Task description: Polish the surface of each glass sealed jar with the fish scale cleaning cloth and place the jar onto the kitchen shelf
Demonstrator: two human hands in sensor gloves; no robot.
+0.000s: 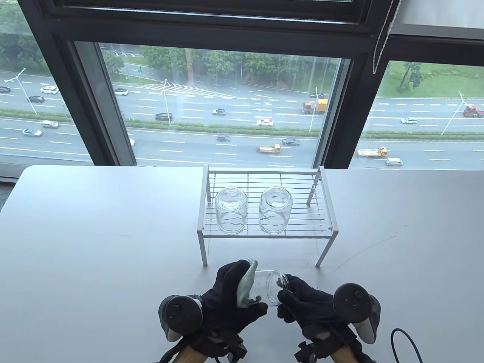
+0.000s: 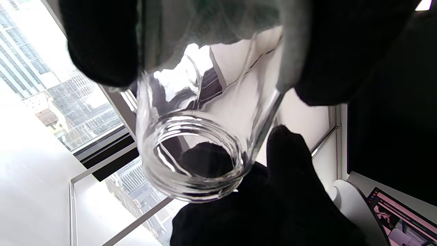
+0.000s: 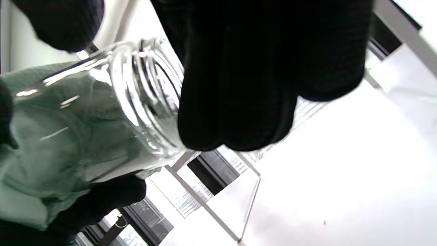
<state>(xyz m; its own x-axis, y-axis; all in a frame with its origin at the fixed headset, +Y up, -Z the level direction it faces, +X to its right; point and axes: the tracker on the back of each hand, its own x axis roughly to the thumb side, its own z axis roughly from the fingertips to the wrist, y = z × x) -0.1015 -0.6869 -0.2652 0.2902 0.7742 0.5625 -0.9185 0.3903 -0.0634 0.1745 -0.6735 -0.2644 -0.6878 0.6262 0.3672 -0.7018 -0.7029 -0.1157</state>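
A clear glass jar (image 1: 271,286) lies sideways between both hands, just in front of the white wire shelf (image 1: 264,230). My left hand (image 1: 236,291) wraps a pale green cloth (image 1: 246,284) around the jar's body (image 3: 78,136). My right hand (image 1: 293,298) grips the jar at its threaded mouth (image 2: 194,164), fingers (image 3: 235,102) over the rim. Two more glass jars (image 1: 230,210) (image 1: 275,209) stand upside down on the shelf's top rack, side by side.
The shelf stands mid-table near the window side. A dark cable (image 1: 406,342) loops at the table's front right. White tabletop (image 1: 94,245) stretches to the left and right of the shelf.
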